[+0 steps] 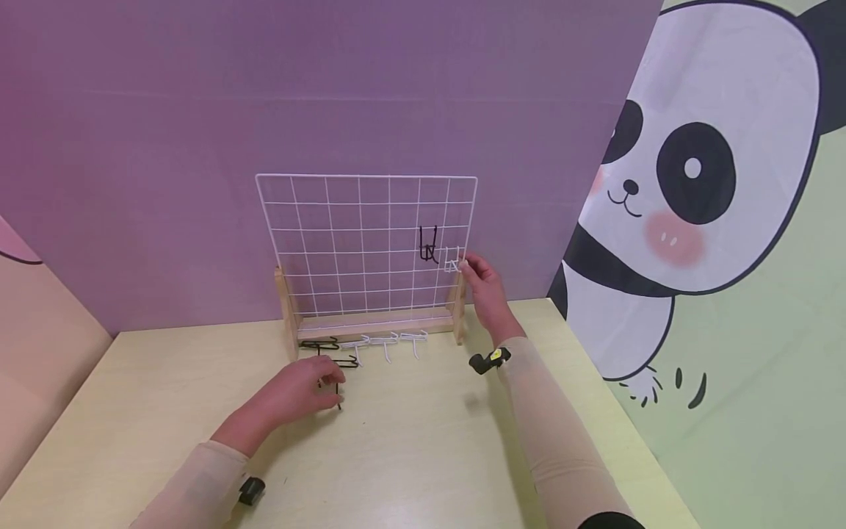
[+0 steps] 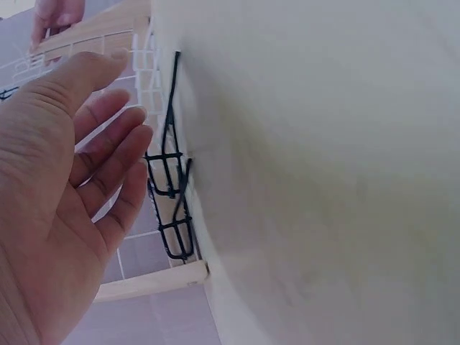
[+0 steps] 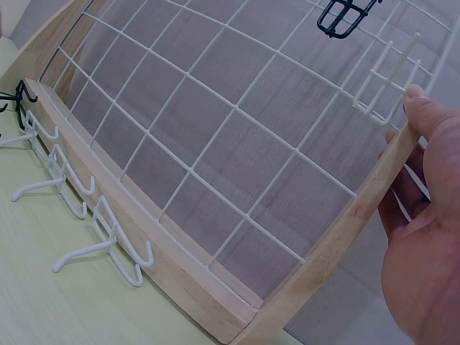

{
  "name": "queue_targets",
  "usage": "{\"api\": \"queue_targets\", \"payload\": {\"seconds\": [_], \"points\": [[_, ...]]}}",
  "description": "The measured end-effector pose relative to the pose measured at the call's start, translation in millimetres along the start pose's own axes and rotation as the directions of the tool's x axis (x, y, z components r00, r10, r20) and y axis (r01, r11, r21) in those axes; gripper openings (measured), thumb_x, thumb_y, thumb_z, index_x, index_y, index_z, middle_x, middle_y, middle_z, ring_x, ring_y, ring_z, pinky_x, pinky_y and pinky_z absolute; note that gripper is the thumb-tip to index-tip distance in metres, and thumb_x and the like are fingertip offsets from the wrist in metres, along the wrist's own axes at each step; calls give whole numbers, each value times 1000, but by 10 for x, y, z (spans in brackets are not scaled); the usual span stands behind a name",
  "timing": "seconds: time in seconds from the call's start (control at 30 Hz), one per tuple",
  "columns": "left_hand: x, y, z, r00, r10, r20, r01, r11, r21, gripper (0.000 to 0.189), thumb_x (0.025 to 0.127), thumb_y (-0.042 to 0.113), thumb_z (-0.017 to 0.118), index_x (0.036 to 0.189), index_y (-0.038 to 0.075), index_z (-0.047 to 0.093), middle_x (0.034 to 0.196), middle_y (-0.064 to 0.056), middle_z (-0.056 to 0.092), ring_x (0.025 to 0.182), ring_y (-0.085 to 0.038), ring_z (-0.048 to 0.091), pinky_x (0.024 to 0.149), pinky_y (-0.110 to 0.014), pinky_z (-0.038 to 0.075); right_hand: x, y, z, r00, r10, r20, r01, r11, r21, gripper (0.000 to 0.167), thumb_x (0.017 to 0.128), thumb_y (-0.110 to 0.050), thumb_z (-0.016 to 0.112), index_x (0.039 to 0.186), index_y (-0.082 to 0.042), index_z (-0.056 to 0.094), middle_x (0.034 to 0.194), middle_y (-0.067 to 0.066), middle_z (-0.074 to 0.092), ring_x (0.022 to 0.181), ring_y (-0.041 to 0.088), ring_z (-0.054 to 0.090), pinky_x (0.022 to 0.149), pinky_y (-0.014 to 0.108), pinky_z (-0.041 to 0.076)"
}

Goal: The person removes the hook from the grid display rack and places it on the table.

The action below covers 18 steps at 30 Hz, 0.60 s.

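Observation:
A white wire grid panel stands upright in a wooden base. On its right part hang a black wire hook and, lower, a white wire hook. My right hand grips the panel's right edge beside that white hook, thumb in front and fingers behind the wooden upright. Over the table at the left, my left hand has loosely bent, spread fingers and holds nothing. Close by it are black wire hooks, partly hidden by the hand in the head view.
Several white wire hooks lie in a row along the front of the base, right of the black ones. The pale table runs back to a purple wall. A panda picture covers the right wall.

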<state>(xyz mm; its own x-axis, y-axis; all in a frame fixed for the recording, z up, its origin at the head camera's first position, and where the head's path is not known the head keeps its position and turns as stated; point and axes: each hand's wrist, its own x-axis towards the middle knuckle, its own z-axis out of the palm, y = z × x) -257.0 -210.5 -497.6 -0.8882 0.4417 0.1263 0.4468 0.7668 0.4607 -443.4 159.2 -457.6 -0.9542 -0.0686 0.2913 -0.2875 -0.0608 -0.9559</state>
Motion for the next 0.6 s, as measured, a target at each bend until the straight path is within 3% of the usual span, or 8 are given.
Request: {"api": "queue_targets", "payload": {"seconds": [0.3,0.6], "points": [[224,160,-80,994,19,-110,-31,994,-105,18,98,17,86,113,11,78,109,-5,75,103,-28,72,93,-50,63,-3,5,3,1000,-9,-3,9,1000,1,36,115,-20,63,146,-1,65,136,5,69,130,18,59,125,41,42],[549,484,-181,963,9,-270,-45,991,-125,22,99,19,86,118,12,77,113,-3,74,107,-27,71,97,-52,62,-11,-7,14,1000,-18,2,18,1000,25,36,115,-17,63,146,1,65,131,1,69,127,15,60,125,40,42]]}}
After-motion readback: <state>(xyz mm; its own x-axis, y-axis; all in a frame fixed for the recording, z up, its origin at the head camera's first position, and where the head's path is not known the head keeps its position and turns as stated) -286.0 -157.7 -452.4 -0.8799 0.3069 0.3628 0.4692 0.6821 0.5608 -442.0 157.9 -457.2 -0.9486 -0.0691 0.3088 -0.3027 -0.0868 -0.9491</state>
